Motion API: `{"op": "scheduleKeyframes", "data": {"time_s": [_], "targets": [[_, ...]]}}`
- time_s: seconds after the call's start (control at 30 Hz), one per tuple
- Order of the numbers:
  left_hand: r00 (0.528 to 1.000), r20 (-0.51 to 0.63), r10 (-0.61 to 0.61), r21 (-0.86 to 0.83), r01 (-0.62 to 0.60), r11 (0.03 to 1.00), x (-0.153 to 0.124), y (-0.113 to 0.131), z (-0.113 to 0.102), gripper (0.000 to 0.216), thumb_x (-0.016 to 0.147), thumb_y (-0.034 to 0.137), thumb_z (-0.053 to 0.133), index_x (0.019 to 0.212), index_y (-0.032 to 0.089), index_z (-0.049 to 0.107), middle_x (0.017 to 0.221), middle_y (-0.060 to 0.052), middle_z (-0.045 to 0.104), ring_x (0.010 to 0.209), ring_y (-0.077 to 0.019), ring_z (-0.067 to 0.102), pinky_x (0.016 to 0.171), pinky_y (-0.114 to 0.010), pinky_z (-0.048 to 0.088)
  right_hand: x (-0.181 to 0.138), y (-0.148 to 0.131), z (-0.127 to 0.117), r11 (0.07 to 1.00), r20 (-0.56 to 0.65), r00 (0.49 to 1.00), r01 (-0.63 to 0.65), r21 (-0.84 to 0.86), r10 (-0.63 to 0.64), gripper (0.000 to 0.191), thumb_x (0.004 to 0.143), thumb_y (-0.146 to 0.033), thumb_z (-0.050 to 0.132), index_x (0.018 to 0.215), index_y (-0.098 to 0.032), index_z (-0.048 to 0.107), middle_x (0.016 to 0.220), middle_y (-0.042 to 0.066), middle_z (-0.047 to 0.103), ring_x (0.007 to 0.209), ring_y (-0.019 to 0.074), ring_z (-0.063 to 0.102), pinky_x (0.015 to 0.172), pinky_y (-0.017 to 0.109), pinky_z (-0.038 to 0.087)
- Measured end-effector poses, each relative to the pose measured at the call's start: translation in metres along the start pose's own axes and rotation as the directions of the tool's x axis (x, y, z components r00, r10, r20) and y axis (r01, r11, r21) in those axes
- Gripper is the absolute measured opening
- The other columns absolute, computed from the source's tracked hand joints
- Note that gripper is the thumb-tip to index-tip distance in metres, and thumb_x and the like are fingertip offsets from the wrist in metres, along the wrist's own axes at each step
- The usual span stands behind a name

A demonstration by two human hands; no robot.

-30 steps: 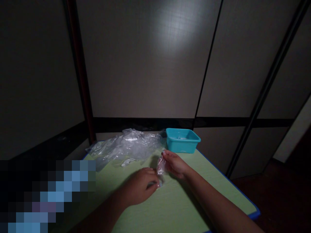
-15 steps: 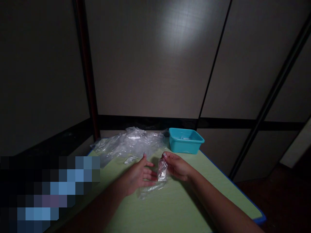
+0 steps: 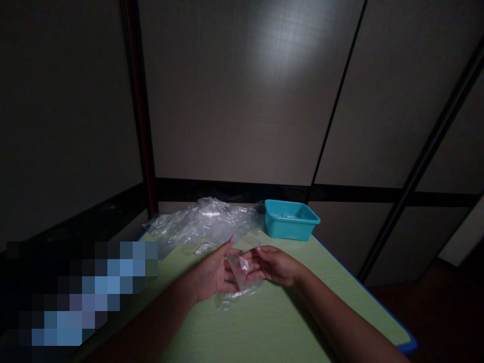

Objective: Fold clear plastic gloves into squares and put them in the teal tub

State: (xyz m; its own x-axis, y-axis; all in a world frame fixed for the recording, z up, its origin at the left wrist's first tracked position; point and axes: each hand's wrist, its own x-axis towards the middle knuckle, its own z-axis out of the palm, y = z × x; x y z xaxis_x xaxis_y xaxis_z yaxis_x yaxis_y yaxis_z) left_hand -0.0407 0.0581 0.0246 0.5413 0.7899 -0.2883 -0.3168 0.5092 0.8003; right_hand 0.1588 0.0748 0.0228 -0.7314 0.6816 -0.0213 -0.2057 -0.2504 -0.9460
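Between my two hands is a small clear plastic bag (image 3: 238, 269), crumpled and folded over, lying across the fingers. My left hand (image 3: 214, 272) is open, palm turned inward, thumb up and fingers stretched behind the plastic. From the other side my right hand (image 3: 274, 264) grips the bag, thumb on top, its fingertips reaching toward the left fingers. Another thin piece of clear plastic (image 3: 227, 301) shows on the table just below the hands; whether it belongs to the same bag I cannot tell.
A large heap of clear plastic bags (image 3: 204, 224) covers the table's back left. The turquoise basket (image 3: 291, 230) at the back right has something pale inside. Cabinet panels (image 3: 234, 101) stand right behind the light green table (image 3: 227, 338), which has a blue edge.
My right hand has moved slightly left and down, its fingers now extended toward my left hand. The bag, which hung upright from the right fingertips, now lies folded across the fingers.
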Motion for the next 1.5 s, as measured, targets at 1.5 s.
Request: {"op": "scheduleKeyframes", "data": {"time_s": [1.5], "targets": [[0.713, -0.311, 0.629, 0.846, -0.094, 0.525, 0.0, 0.021, -0.023, 0.021, 0.08, 0.036, 0.05, 0.069, 0.018, 0.051, 0.065, 0.0, 0.057, 0.064, -0.0156, 0.056, 0.06, -0.023, 0.037, 0.013, 0.016, -0.017, 0.709, -0.19, 0.976, -0.06, -0.703, -0.106, 0.018, 0.073, -0.032, 0.058, 0.068, -0.015, 0.053, 0.049, -0.007, 0.047, 0.03, 0.0038, 0.037, 0.026, 0.014, 0.027]]}}
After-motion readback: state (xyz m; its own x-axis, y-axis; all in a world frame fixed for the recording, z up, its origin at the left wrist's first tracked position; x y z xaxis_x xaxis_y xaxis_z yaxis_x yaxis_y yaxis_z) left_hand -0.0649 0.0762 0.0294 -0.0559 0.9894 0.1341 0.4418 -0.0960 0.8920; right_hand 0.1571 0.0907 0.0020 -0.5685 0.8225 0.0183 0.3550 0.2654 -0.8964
